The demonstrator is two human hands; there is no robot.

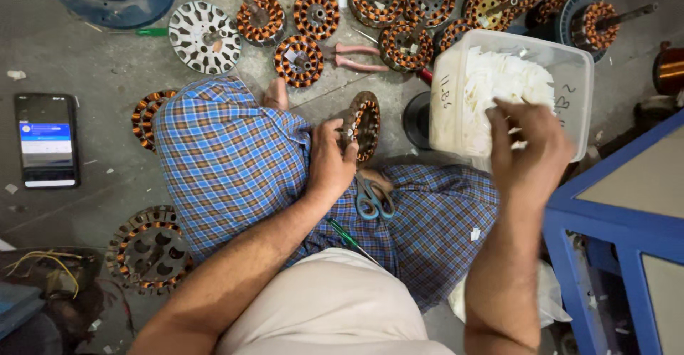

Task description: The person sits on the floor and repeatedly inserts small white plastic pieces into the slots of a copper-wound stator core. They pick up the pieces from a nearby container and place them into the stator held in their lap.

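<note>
Clearly, our left hand (pixel 331 159) grips the wound stator (pixel 363 125) mid-frame; it may slip while our right hand (pixel 527 145), fingers curled, blurs over the paper-slip tub (pixel 570 77).

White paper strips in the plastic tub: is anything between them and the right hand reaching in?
Nothing visible. The right hand is over the open, lidless plastic tub, its fingers already at the white paper strips. The left hand holds a wound stator on the lap.

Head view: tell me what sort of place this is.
Probably a motor-winding repair workshop, worked on the floor. Copper-wound stators lie across the concrete, the left hand holds one stator, and the right hand reaches into a tub of white slips.
</note>
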